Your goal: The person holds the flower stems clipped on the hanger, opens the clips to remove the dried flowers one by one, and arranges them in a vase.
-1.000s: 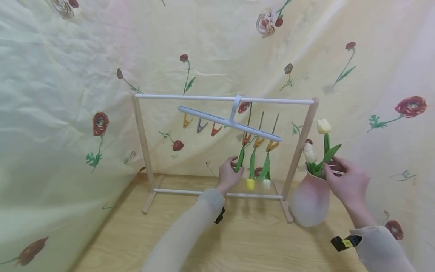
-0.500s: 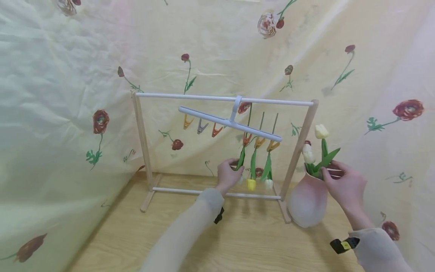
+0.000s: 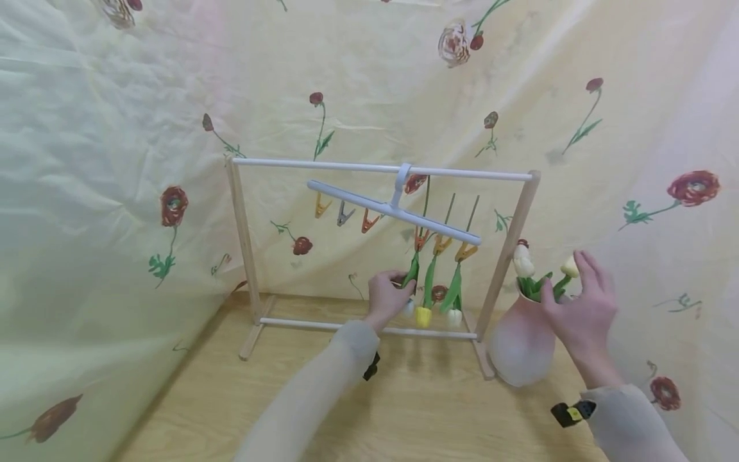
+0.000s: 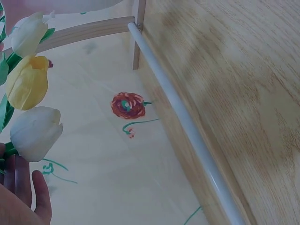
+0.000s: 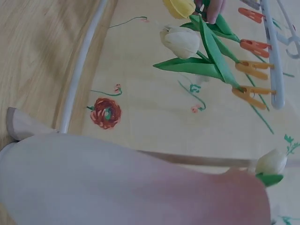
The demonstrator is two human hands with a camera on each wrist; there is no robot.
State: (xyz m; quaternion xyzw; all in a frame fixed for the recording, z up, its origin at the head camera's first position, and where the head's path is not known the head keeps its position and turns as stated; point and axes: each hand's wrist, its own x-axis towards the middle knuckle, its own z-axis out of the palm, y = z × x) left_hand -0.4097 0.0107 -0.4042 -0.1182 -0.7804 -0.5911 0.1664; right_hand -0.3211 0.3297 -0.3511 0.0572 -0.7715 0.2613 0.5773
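The left hand's (image 3: 388, 298) grip is curled around a white artificial tulip (image 4: 35, 133) hanging bloom-down from an orange plastic clip (image 3: 421, 239) on a tilted pale-blue hanger (image 3: 369, 204). The right hand's (image 3: 584, 311) grip is loosely spread beside a cream tulip (image 3: 569, 267) in a rounded pink-and-white vase (image 3: 522, 346) on the pale wooden bench (image 3: 404, 410); contact is unclear. A yellow mark (image 3: 574, 414) on the black wrist device (image 3: 561, 415) is too small to read.
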